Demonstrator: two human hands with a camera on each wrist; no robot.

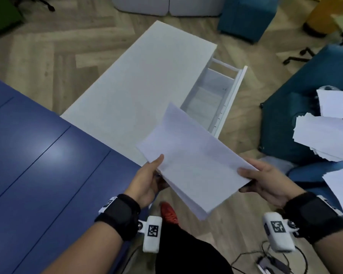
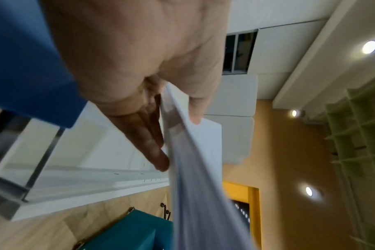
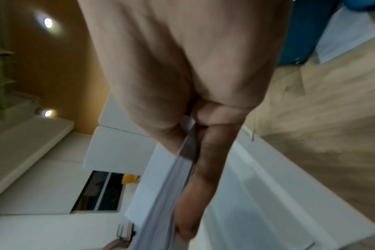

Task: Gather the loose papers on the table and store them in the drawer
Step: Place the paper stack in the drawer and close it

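papers in hand: one stack of papers, sheet count unreadable, held in the air between the blue table's near right corner and the open drawer, low over the floor.
left hand: left hand grips the stack's left edge, thumb on top and fingers beneath.
right hand: right hand pinches the stack's right edge, thumb over it, fingers curled under.
drawer: one drawer stands pulled out from the right side of the white cabinet; its floor looks pale, and whether any sheets lie in it cannot be told.
table: one blue table; the part in view carries no sheets.
done, as judged: gathering from the table looks finished and the drawer is already open.
left, as judged: lowering the stack into the drawer, then probably shutting it.
other papers: about three loose heaps of sheets lie on the teal seats at the right; whether they belong to the task is unclear.
count: two hands, one held stack, one drawer, one cabinet, one table.
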